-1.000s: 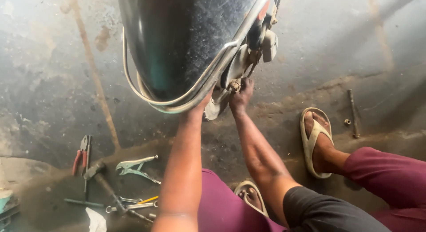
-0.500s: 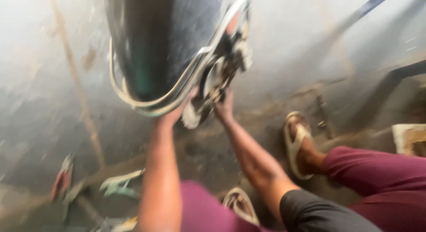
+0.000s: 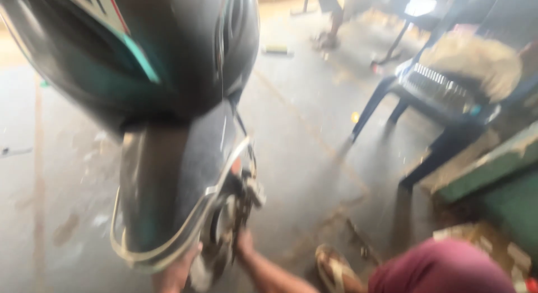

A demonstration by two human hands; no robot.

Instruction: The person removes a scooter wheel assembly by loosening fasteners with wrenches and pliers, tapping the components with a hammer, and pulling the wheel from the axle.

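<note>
A dark scooter (image 3: 168, 63) with teal trim fills the left of the blurred head view. Its front tyre (image 3: 185, 175) points down toward me, and a silver guard (image 3: 210, 203) curves around it. My left hand (image 3: 176, 273) is at the bottom edge of the guard, under the wheel. My right hand (image 3: 244, 245) reaches up to the hub and brake parts (image 3: 244, 195) on the wheel's right side. Motion blur hides both hands' fingers. My maroon-clad knee (image 3: 443, 268) and sandalled foot (image 3: 336, 268) are at the lower right.
A dark blue plastic chair (image 3: 431, 97) with a tan bundle on its seat stands at the right. A green bench edge (image 3: 493, 164) lies beyond it. Another person's feet (image 3: 330, 38) show at the far top. The floor is stained concrete (image 3: 314, 158).
The view has swung upward and away from the tools on the floor. The scooter's body, the chair and the far floor have come into sight. Both hands stay at the wheel.
</note>
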